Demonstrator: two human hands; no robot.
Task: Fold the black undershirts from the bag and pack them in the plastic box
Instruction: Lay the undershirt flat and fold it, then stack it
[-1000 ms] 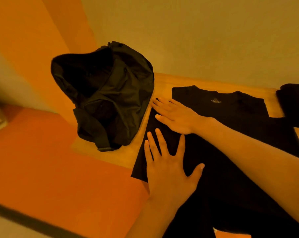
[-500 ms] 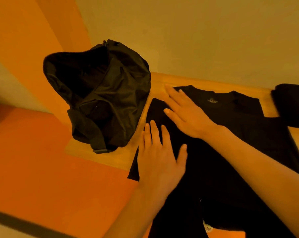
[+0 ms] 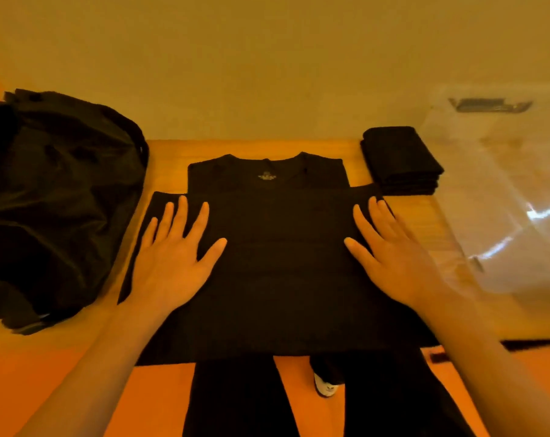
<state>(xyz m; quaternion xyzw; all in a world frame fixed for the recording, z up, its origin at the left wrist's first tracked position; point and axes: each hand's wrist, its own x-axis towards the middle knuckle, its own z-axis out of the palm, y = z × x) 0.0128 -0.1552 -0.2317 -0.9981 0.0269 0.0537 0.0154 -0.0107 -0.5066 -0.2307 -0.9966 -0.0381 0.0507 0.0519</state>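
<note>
**Two flat hands on a black shirt**

A black undershirt [image 3: 267,272] lies flat in the middle of the wooden table [image 3: 169,156]. Its neck hole points to the far side, toward the wall [image 3: 267,74]. A small pale label [image 3: 266,178] shows just inside the neck. The cloth is plain, dark and smooth. The far part by the neck is narrower, and the part under the hands is wider. Its near edge reaches the near edge of the table.

The left hand [image 3: 169,263] lies palm down on the left side of the undershirt. Its fingers are straight and spread wide, and it holds nothing. The right hand [image 3: 393,263] lies palm down on the right side in the same way, with its fingers straight and a little apart. Both hands rest on the cloth, well apart from each other.

A big black bag [image 3: 56,200] sits at the left end of the table, just beside the undershirt. It is soft and slumped.

A neat pile of folded black cloth [image 3: 399,162] sits at the far right, just beside the shirt's far right corner.

A clear plastic box [image 3: 504,200] stands to the right of the pile. It looks blurry, and I cannot tell what is inside it.

Near the bottom are two legs in dark trousers [image 3: 235,402], a white shoe [image 3: 325,387] and the orange floor [image 3: 160,398].
</note>
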